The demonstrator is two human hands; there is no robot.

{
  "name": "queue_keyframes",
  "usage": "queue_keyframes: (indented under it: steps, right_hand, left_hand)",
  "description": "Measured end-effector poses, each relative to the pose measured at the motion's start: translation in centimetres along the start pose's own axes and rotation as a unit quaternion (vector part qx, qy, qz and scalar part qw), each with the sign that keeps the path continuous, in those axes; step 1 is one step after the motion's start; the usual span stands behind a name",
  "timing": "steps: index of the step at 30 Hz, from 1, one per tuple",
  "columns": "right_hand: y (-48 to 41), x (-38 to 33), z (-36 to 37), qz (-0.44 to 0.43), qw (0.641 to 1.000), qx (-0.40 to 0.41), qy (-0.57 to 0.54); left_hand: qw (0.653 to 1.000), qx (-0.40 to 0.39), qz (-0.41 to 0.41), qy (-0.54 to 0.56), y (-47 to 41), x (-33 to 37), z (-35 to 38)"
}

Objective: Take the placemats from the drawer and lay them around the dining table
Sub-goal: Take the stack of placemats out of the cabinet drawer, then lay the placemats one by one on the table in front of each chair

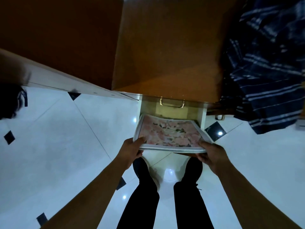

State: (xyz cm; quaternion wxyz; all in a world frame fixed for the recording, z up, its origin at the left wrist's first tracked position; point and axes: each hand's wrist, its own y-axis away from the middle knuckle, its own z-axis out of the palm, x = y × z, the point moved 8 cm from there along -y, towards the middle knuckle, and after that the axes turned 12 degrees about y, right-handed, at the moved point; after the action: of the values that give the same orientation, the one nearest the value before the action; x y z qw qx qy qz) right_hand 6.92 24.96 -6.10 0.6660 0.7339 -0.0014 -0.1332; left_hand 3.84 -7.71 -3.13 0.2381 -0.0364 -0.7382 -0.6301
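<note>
A glossy white tiled floor (57, 146) with small black diamond insets (9, 137) carries two dark shoes (142, 164) at near centre. Beyond them, a brown cabinet top (165, 55) bears a striped dark blue cloth (267, 71) on its right side. An open drawer (171, 112) juts out below its near edge.

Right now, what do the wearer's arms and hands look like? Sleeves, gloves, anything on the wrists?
Left forearm and right forearm are bare to the frame edge, no sleeves in view. The left hand and right hand are ungloved, with no watch or wristband visible. Rings: too blurred to tell.
</note>
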Motion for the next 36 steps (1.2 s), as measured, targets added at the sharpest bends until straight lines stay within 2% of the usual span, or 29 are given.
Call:
queue_keyframes:
  steps: [6, 14, 19, 23, 25, 29, 36]
  right_hand:
    - [8.7, -1.8, -2.8, -0.074, 0.989, -0.004, 0.124]
    - [27.1, -5.2, -6.7, -0.17, 0.965, -0.019, 0.199]
    - [38.7, -5.9, -6.9, -0.258, 0.931, -0.043, 0.254]
    - [46.3, -5.9, -3.7, -0.325, 0.902, -0.069, 0.277]
    - [49.3, -5.9, -1.2, -0.367, 0.878, -0.089, 0.294]
    - [55.6, -4.8, 6.2, -0.456, 0.807, -0.129, 0.352]
    - [67.6, 3.7, 23.1, -0.544, 0.691, -0.237, 0.413]
  left_hand:
    - [0.995, 0.007, 0.067, -0.07, 8.2, 2.0, -0.5]
    - [0.975, -0.022, 0.187, -0.116, 26.9, 6.5, -1.2]
    - [0.963, -0.056, 0.247, -0.096, 39.7, 8.4, -4.4]
    - [0.948, -0.033, 0.31, -0.06, 48.3, 9.5, -10.3]
    - [0.94, -0.005, 0.34, -0.036, 51.9, 9.3, -13.8]
    - [0.919, 0.069, 0.387, 0.035, 58.6, 6.9, -22.4]
    - [0.869, 0.196, 0.415, 0.184, 67.8, -3.3, -39.9]
